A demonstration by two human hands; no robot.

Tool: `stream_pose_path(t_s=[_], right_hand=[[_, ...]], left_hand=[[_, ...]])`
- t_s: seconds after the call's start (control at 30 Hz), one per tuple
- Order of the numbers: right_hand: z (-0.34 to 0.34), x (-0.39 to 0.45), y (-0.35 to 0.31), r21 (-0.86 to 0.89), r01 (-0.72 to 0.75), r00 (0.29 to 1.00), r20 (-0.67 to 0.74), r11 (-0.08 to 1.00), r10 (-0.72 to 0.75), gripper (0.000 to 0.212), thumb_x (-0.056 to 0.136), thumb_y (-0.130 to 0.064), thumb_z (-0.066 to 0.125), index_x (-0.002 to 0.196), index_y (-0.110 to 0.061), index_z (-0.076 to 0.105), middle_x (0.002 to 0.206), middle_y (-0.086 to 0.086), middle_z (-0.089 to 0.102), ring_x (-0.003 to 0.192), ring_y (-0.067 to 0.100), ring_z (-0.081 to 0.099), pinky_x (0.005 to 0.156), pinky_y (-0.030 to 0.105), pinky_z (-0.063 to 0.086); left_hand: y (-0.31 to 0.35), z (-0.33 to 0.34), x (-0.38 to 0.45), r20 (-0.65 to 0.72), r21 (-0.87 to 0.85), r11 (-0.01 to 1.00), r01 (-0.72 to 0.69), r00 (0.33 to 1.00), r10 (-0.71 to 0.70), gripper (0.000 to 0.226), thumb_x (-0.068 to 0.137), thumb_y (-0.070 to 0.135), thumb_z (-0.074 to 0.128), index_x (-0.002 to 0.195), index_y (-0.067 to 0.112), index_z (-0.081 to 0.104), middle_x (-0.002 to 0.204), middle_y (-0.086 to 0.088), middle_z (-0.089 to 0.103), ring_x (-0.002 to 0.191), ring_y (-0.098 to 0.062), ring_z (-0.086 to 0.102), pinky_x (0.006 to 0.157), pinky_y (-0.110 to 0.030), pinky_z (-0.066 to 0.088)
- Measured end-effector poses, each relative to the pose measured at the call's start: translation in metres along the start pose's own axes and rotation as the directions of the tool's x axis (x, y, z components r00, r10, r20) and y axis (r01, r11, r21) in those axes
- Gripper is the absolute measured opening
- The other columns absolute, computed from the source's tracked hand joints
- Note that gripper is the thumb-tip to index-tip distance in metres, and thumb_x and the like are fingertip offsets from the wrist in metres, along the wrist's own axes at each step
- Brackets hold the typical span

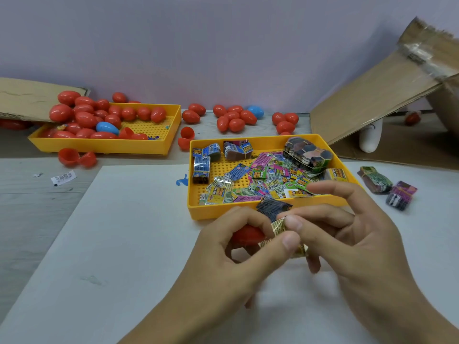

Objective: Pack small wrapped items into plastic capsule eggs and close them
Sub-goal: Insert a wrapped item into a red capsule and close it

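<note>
Head view, both hands low and centre over the white board point(104, 244).

My left hand point(231, 247) is curled round a red capsule egg half point(248, 235); only a patch of the red shell shows between the fingers. The left thumb also presses on a gold-patterned wrapped packet point(279, 228) at the mouth of that shell.

My right hand point(347, 234) pinches the same gold packet from the other side, with the forefinger raised and stretched out above. A dark wrapped packet point(273, 207) sticks up just behind the fingertips; I cannot tell which hand holds it.

Directly behind the hands sits the near yellow tray point(196, 212), its floor strewn with loose wrapped packets point(270, 181) in pink, green, yellow and blue. Banded blue stacks point(201, 167) sit at its left end, a larger banded bundle point(308, 153) at its back right corner.

Two more banded bundles point(387, 187) lie on the board right of the tray.

Far left, a second yellow tray point(104, 146) holds a heap of closed red eggs point(87, 117) and one blue egg point(107, 127). More closed eggs point(233, 119) lie along the wall, and open red halves point(74, 157) lie in front of that tray.

A cardboard box flap point(377, 95) leans at far right.
</note>
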State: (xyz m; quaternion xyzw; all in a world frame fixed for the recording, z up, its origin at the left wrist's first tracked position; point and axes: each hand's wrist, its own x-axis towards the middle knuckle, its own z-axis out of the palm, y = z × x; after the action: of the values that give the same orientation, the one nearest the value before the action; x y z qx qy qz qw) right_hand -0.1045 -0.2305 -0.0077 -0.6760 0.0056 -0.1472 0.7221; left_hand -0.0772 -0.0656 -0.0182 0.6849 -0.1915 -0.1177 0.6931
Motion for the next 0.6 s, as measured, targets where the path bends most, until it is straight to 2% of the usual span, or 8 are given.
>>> stream_pose_path(t_s=[0.07,0.17,0.27,0.37,0.47,0.53,0.6], right_hand=[[0.002,-0.001,-0.001,0.004,0.019,1.000,-0.002,1.000,-0.019,0.046,0.061,-0.021,0.088,0.100,-0.031,0.066,0.084,0.009,0.077,0.059,0.015,0.067,0.040,0.025,0.046],[0.002,-0.003,-0.003,-0.004,0.037,0.998,-0.048,0.999,-0.037,0.052,0.061,-0.026,0.084,0.107,-0.021,0.062,0.083,0.008,0.078,0.064,0.017,0.069,0.040,0.024,0.048],[0.001,-0.002,-0.003,-0.022,0.038,0.998,-0.042,0.999,-0.039,0.049,0.060,-0.027,0.081,0.106,-0.025,0.064,0.081,0.008,0.077,0.062,0.017,0.068,0.041,0.023,0.048],[-0.004,-0.001,-0.001,-0.109,0.042,0.997,0.074,0.993,-0.034,0.051,0.062,-0.019,0.091,0.106,-0.033,0.068,0.078,0.008,0.073,0.064,0.014,0.063,0.044,0.020,0.043],[-0.008,0.000,0.003,-0.163,0.053,0.986,0.165,0.985,-0.025,0.045,0.071,-0.016,0.077,0.110,-0.037,0.070,0.080,0.004,0.069,0.068,0.014,0.058,0.047,0.028,0.044],[-0.010,0.001,0.004,-0.128,0.024,0.973,0.232,0.992,0.006,0.049,0.072,-0.013,0.073,0.115,-0.036,0.071,0.089,0.001,0.068,0.076,0.016,0.058,0.051,0.029,0.047],[-0.013,0.002,0.004,-0.056,-0.065,0.949,0.305,0.996,0.079,0.056,0.067,-0.019,0.073,0.120,-0.035,0.070,0.102,-0.001,0.068,0.086,0.018,0.060,0.057,0.030,0.051]], left_hand=[[0.000,0.001,0.001,-0.030,0.022,1.000,-0.008,1.000,0.008,0.032,0.071,0.046,0.078,0.078,0.018,0.065,0.057,0.004,0.051,0.037,-0.015,0.044,0.038,-0.025,0.043],[-0.002,-0.001,0.003,-0.049,-0.044,0.999,-0.018,0.999,0.016,0.023,0.073,0.037,0.078,0.072,0.017,0.067,0.054,0.004,0.053,0.038,-0.012,0.045,0.038,-0.024,0.042],[-0.002,-0.004,0.004,-0.060,-0.120,0.993,0.015,0.998,-0.023,0.023,0.074,0.040,0.076,0.072,0.017,0.069,0.052,-0.001,0.050,0.040,-0.020,0.043,0.039,-0.022,0.038],[0.001,-0.006,0.006,-0.043,-0.200,0.977,0.079,0.995,-0.089,0.020,0.076,0.040,0.074,0.072,0.021,0.069,0.056,-0.001,0.050,0.055,-0.028,0.045,0.038,-0.019,0.035],[0.002,-0.008,0.006,0.039,-0.229,0.966,0.117,0.993,-0.111,0.024,0.077,0.043,0.070,0.072,0.020,0.066,0.066,-0.011,0.050,0.057,-0.028,0.039,0.040,-0.019,0.032],[0.003,-0.009,0.005,0.094,-0.228,0.965,0.131,0.989,-0.112,0.028,0.079,0.044,0.067,0.072,0.018,0.062,0.069,-0.013,0.046,0.056,-0.027,0.031,0.044,-0.018,0.028],[0.004,-0.008,0.005,0.122,-0.198,0.972,0.128,0.987,-0.105,0.029,0.084,0.043,0.065,0.069,0.019,0.059,0.067,-0.013,0.043,0.056,-0.025,0.028,0.045,-0.018,0.026]])
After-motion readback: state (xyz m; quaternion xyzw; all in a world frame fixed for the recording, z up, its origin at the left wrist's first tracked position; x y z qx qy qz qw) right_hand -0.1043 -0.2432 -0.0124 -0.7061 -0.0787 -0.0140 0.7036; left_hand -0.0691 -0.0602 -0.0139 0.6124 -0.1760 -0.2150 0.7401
